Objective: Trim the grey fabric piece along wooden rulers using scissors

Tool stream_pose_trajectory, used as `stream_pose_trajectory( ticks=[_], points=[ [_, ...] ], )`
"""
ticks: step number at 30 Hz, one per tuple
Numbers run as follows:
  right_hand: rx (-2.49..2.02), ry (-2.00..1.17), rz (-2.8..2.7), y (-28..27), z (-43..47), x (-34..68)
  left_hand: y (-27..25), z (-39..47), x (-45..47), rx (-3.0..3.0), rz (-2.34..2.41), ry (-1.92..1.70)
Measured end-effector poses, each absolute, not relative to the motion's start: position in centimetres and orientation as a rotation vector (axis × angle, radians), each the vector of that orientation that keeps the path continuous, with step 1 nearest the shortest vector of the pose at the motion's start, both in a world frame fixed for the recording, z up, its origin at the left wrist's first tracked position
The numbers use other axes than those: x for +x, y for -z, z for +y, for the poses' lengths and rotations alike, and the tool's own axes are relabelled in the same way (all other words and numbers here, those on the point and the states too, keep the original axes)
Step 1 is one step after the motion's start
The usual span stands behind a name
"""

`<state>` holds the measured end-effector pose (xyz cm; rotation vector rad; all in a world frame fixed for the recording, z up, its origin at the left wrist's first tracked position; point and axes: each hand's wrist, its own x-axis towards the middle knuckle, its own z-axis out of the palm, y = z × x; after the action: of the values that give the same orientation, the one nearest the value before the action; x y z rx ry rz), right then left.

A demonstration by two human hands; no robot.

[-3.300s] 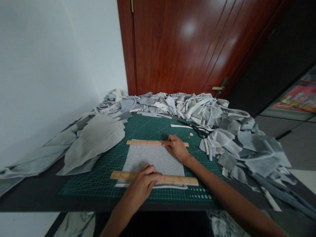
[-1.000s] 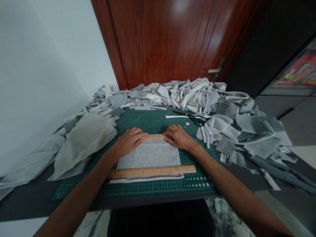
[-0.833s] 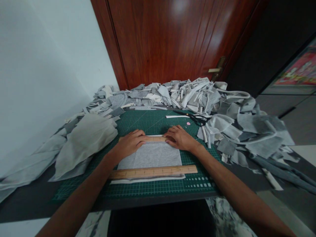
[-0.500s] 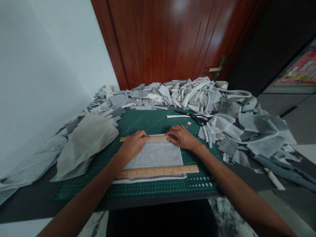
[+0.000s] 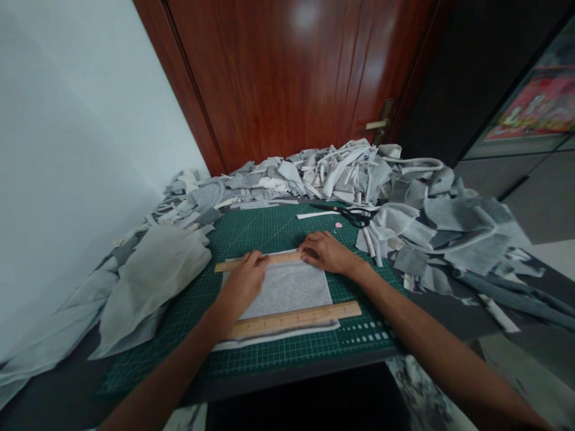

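Note:
A piece of light grey fabric (image 5: 291, 288) lies flat on a green cutting mat (image 5: 254, 224). Across its far edge runs one wooden ruler (image 5: 284, 258); a second wooden ruler (image 5: 296, 318) rests along its near edge. My left hand (image 5: 245, 287) is closed at the far ruler, left of its middle, with thumb and fingers gripping ruler and fabric edge together. Toward the ruler's right end, my right hand (image 5: 330, 252) grips in the same way, fingers curled over the far side. The fingertips partly hide the fabric edge.
Black scissors (image 5: 357, 216) lie at the mat's far right, near a white strip (image 5: 317, 214) and a small pink piece (image 5: 338, 225). Heaped grey and white fabric scraps (image 5: 287, 173) line the back and both sides. Behind stands a wooden door (image 5: 278, 78).
The camera view has tilted and shifted slightly. My left hand has come a little nearer to me along with the far ruler's left end; both hands keep their hold.

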<state>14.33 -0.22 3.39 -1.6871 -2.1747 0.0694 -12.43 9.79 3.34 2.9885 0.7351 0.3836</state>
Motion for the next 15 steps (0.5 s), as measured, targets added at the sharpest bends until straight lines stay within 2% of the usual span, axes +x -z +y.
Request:
stream_pose_trajectory(
  ticks=[15],
  points=[
    [-1.691,-0.104,-2.134,-3.25,-0.26,14.69,-2.88,8.93,-12.08,3.051,0.750,-0.418]
  ],
)
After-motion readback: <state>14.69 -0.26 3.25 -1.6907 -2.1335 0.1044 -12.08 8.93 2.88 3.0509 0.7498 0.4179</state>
